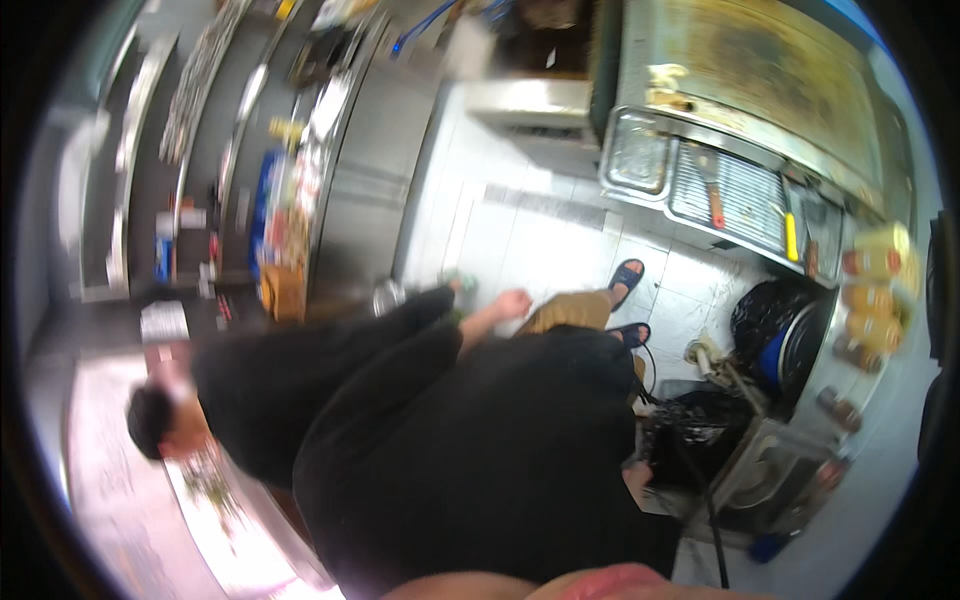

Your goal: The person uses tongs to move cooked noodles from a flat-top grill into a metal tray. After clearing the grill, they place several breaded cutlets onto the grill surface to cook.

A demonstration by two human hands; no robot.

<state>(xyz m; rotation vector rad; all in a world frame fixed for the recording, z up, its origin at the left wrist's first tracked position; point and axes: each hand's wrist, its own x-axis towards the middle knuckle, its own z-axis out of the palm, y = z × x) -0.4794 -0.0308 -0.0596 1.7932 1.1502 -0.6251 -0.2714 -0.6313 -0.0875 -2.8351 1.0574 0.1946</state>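
Note:
My left hand (514,302) hangs in front of my black shirt (480,465), above the white tiled floor (487,232). Its fingers look loosely curled but are blurred, and no held thing shows. On my right side, a bit of bare skin that seems to be my right arm or hand (637,480) shows beside the shirt, near a black plastic bag (697,424); its fingers cannot be made out. Below are my feet in dark sandals (627,281). Nearest on the right front is a flat-top griddle (765,56) with a brown-stained plate.
Close on my left another person (300,375) in black leans away. Beyond them stands a steel counter (375,157) with stocked shelves. Below the griddle, a wire rack (739,184) carries a scraper (712,195). Bottles (874,300) stand at right; a black cable (701,480) hangs beside me.

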